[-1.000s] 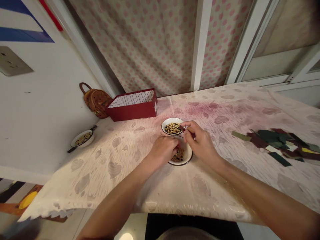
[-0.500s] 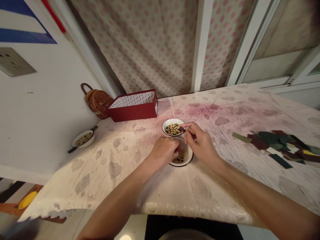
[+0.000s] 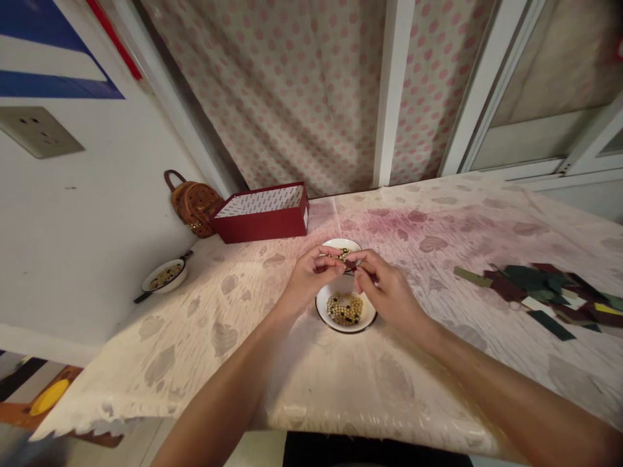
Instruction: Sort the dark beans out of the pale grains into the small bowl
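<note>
Over the two bowls, my left hand (image 3: 316, 271) and my right hand (image 3: 383, 275) meet fingertip to fingertip. Between the thumb and fingers of my right hand is a small dark red flat piece (image 3: 351, 264). My left hand is closed in a pinch beside it; what its fingertips hold, if anything, is too small to make out. Below them stands the near white bowl (image 3: 321, 311), dark-rimmed, with pale yellowish beans (image 3: 344, 309) and a few dark ones inside. The far white bowl (image 3: 335, 242) holds yellow and dark grains and is partly hidden behind my fingers.
To the right lies a pile of flat green, dark red and yellow pieces (image 3: 540, 285). An open red box (image 3: 263, 224) and a brown mini backpack (image 3: 197, 204) stand at the back left. A handled white bowl (image 3: 168, 277) of beans sits by the wall. A patterned cloth (image 3: 272, 363) covers the table.
My left hand has come up out of the near bowl to the dark red piece in my right hand. More of the beans in that bowl now show.
</note>
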### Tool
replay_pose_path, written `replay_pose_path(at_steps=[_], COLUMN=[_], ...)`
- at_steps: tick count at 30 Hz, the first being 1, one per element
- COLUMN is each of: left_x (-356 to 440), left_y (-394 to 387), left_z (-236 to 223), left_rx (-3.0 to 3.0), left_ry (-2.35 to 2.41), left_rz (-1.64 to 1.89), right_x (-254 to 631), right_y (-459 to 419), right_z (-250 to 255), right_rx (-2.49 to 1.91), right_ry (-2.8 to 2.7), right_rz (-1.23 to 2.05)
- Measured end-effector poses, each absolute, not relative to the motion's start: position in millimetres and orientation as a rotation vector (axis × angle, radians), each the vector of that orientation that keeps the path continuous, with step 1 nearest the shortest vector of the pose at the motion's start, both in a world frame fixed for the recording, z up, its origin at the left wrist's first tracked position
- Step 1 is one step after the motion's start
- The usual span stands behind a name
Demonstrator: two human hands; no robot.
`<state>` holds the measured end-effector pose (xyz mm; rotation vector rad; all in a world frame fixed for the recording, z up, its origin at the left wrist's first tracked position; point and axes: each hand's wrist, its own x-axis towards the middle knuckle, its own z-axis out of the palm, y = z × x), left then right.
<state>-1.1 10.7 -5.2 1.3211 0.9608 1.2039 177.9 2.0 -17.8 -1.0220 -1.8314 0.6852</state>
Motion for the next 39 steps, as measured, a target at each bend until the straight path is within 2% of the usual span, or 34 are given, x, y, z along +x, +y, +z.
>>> replay_pose_path(at_steps=[29,34,39], left_x=[0.6,-0.8,-0.1], left_y=[17.7,31.1,21.6], left_z=[-13.2,-18.3,-12.1], left_rx=[1.284,1.569,2.010], left_ry=[0.933,1.164,1.364], left_rz=[1.274,1.425,1.144], right_x=[177.7,179.4,181.6], right_y=[4.8,5.1,5.0], right_z=[-18.8,-17.3,-15.1], right_rx=[-1.057,-1.120,-1.165], right_ry=[-1.832,-1.795,-1.744], right_rz=[0.622,0.601,0.586])
